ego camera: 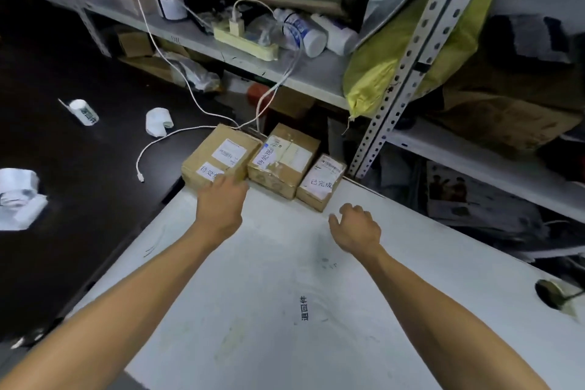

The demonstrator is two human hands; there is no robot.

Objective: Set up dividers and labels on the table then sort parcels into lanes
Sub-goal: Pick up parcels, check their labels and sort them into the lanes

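Observation:
Three brown cardboard parcels stand in a row at the far end of the white table [269, 342]. The left parcel [221, 149] and the middle parcel [286, 157] carry white labels with printed characters, and the small right parcel [321, 180] does too. My left hand [221, 203] reaches forward, its fingers touching the near side of the left parcel, not closed around it. My right hand [354, 225] hovers just in front of the small right parcel, fingers loosely curled, holding nothing. A printed label [304, 308] lies on the table's middle.
A metal shelf rack [408, 54] stands right behind the parcels, loaded with a power strip [245, 41], bottles, boxes and a yellow bag [380, 76]. A white cable [148, 155] hangs down to the dark floor. Label rolls [84, 111] lie on the floor at left.

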